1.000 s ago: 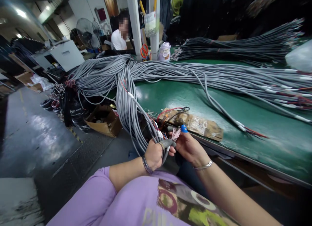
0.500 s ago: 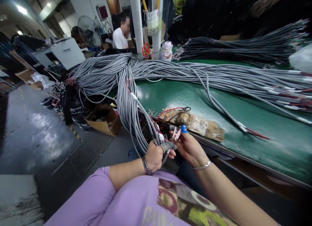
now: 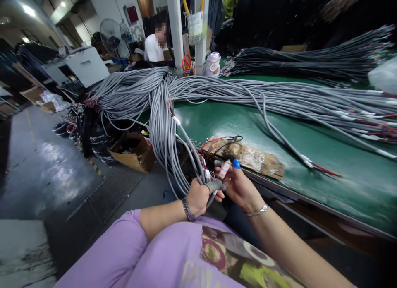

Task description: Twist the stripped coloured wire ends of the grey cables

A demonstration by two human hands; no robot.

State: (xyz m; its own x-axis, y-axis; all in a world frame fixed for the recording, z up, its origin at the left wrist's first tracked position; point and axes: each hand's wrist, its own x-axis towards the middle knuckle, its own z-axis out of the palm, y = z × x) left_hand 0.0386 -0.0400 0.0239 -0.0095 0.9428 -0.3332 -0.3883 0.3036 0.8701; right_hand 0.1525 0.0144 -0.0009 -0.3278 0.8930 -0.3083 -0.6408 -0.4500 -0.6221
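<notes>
My left hand (image 3: 200,195), with a grey wrap on its thumb, is closed around the ends of several grey cables (image 3: 164,139) at the table's front edge. Coloured wire ends (image 3: 211,175) and white sleeves stick out just above that grip. Close on the right, my right hand (image 3: 243,190) pinches a small pale pink clip-like piece (image 3: 225,169); its exact kind is unclear. A blue cover sits on the right thumb. Behind the fingers, the cable tips are partly hidden.
A taped cardboard strip (image 3: 257,159) with a red and a black lead lies at the edge of the green table (image 3: 223,122). Grey cable bundles (image 3: 279,93) stretch across it. An open carton (image 3: 133,155) stands on the floor at left. A person (image 3: 153,46) is in the background.
The pale pink piece has turned in my right fingers, its prongs no longer showing apart. A cable with a white sleeve beside the bundle has shifted slightly right. My left hand keeps its grip.
</notes>
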